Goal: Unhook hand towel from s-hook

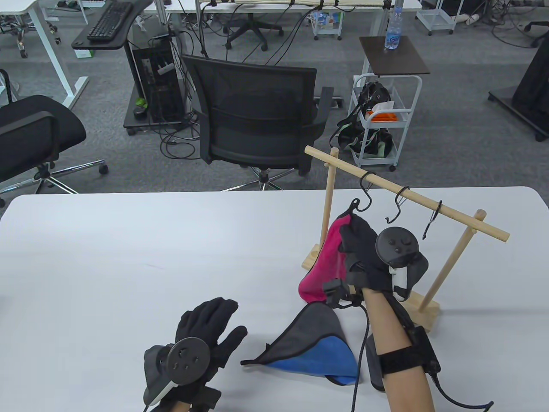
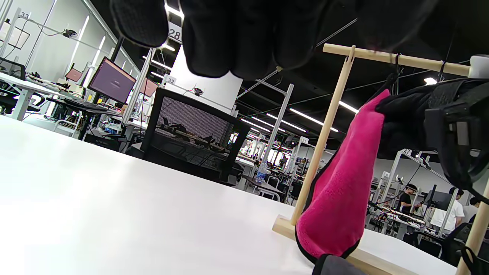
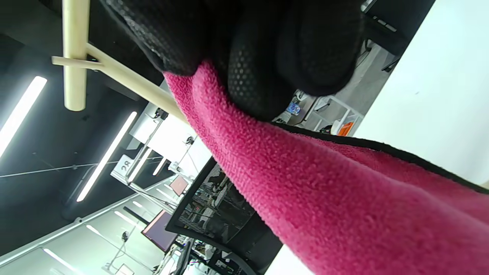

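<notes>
The left hand (image 1: 201, 343) rests on the counter (image 1: 128, 257), fingers spread, near its front edge. Beside it lies a grey-blue towel (image 1: 313, 347). Beyond, the right hand (image 1: 364, 253) fingers grip the pink towel (image 1: 326, 257), hanging from the leftmost s-hook (image 1: 364, 191) on the wooden rack (image 1: 407, 197).

Gloved fingers (image 3: 259, 76) pinch the top of the pink towel (image 3: 324, 198), which hangs away from the grip. The wooden rail (image 3: 130, 82) runs just behind the towel's top. The white desk (image 3: 439, 88) lies beyond the towel's black-trimmed edge.
</notes>
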`<state>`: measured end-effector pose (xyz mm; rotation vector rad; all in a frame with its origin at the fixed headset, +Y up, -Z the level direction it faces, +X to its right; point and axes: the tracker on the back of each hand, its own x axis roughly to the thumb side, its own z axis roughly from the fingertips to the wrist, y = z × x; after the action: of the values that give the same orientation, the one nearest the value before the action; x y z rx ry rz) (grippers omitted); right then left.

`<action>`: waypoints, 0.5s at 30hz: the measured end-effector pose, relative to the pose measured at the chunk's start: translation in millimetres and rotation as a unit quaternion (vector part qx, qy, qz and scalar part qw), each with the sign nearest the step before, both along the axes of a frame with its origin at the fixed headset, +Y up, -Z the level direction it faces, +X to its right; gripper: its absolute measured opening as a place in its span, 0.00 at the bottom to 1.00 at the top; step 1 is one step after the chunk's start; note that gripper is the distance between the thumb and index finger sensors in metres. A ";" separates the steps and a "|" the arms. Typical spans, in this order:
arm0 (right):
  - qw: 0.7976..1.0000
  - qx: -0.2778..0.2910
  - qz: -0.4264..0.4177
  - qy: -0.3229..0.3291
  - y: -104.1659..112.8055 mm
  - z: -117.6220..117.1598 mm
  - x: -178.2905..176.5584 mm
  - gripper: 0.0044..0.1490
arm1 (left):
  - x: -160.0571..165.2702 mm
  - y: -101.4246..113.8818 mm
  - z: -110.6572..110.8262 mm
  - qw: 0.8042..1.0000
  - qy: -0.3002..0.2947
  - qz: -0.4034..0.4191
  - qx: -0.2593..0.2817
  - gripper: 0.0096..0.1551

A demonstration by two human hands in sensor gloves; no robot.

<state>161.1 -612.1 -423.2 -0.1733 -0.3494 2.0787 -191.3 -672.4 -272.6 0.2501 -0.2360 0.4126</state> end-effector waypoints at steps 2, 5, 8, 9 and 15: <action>1.000 0.009 0.002 0.010 4.2 1.3 -5.3 0.25 | -0.4 0.1 0.0 1.000 0.001 0.001 0.001 0.37; 0.999 0.021 0.004 0.025 9.7 2.8 -14.6 0.25 | -0.5 0.1 0.1 1.000 0.001 0.002 0.001 0.37; 0.999 0.030 0.011 0.037 13.9 3.4 -24.1 0.25 | -0.5 0.1 0.1 1.000 0.001 0.002 0.001 0.37; 0.998 0.034 0.014 0.042 15.5 3.5 -28.4 0.25 | -0.5 0.1 0.1 1.000 0.001 0.002 0.001 0.37; 0.996 0.041 0.034 0.071 16.8 2.4 -52.7 0.24 | -3.2 0.3 0.3 1.000 0.004 0.009 0.007 0.37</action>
<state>108.4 -595.2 -420.8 0.0359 -0.3559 2.1258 -194.5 -672.1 -272.3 0.2681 -0.2298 0.4272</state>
